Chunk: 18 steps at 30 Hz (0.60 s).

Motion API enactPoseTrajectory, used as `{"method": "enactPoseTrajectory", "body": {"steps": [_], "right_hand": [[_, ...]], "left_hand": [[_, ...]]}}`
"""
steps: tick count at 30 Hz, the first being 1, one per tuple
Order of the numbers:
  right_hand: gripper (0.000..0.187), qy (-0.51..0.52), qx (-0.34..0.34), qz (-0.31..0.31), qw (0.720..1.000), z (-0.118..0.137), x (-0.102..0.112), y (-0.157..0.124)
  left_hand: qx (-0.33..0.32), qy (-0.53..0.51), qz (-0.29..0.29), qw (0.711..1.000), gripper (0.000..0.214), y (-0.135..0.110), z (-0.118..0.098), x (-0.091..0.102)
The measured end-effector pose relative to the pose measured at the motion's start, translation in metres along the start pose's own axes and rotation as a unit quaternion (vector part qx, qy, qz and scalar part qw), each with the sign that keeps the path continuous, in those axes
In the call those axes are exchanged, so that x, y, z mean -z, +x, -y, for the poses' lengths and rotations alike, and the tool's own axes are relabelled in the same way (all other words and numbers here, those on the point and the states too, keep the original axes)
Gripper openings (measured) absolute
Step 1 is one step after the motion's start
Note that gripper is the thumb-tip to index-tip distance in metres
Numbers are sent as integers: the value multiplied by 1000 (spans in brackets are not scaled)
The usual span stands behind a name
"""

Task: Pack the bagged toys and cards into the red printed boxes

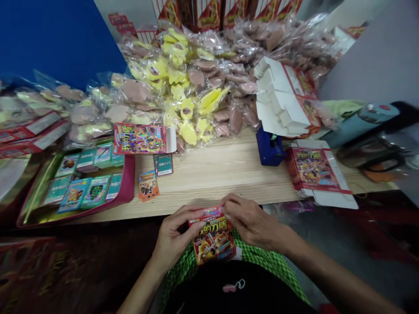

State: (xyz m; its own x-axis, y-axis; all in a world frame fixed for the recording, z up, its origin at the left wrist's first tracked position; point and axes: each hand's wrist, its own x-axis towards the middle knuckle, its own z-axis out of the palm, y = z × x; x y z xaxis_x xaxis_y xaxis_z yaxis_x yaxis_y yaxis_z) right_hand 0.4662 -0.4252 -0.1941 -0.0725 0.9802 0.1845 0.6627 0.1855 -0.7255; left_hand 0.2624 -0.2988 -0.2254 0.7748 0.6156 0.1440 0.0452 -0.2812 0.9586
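A seated person holds a small red printed box (pixel 212 237) at lap height, just off the near edge of a pale wooden table (pixel 209 183). The left hand (pixel 175 231) curls around the box's left side, with its fingers closed over the upper corner. The right hand (pixel 252 220) comes in from the other side, its fingers bent and pinching the top edge. Neither hand is open, and both have hold of the same box, which sits above a green checked cloth (pixel 262 257) on the lap, apparently so that it stays steady between them.

Within easy reach on the left, green printed cards (pixel 87 189) fill a pink-rimmed tray (pixel 129 174), which suggests they are kept close at hand. A small orange card (pixel 148 185) and a green card (pixel 163 165) lie loose on the wood. Flattened red box blanks (pixel 314 168) sit to the right beside a blue tape dispenser (pixel 270 146), under an opened white carton (pixel 284 96). Behind them rises a heap of plastic-wrapped yellow and pink toys (pixel 186 87), backed by stacked red boxes (pixel 209 13) and a blue wall (pixel 55 39).
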Motion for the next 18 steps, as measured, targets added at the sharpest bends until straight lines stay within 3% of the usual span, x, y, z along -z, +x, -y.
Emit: {"method": "enactPoseTrajectory", "body": {"steps": [4,6,8,10,12,15,18], "right_hand": [[18,60,-12,-84,995,0,19,0],[19,107,-114,-190,969,-12,44,0],[22,119,-279,-325,896,-34,73,-3],[21,103,-406,-404,813,-61,98,-4],[15,114,-451,-412,783,-85,115,-2],[9,164,-463,-394,777,-103,122,4],[12,190,-441,-399,781,-102,118,6]], "left_hand": [[-86,56,28,994,25,22,-28,3],[-143,106,-50,983,26,39,-47,9],[-193,167,-163,953,27,58,-60,14],[-247,212,-224,918,30,76,-64,13],[-297,230,-201,905,31,92,-56,6],[-325,236,-141,905,29,104,-35,-6],[-328,248,-137,901,28,103,-24,-11]]}}
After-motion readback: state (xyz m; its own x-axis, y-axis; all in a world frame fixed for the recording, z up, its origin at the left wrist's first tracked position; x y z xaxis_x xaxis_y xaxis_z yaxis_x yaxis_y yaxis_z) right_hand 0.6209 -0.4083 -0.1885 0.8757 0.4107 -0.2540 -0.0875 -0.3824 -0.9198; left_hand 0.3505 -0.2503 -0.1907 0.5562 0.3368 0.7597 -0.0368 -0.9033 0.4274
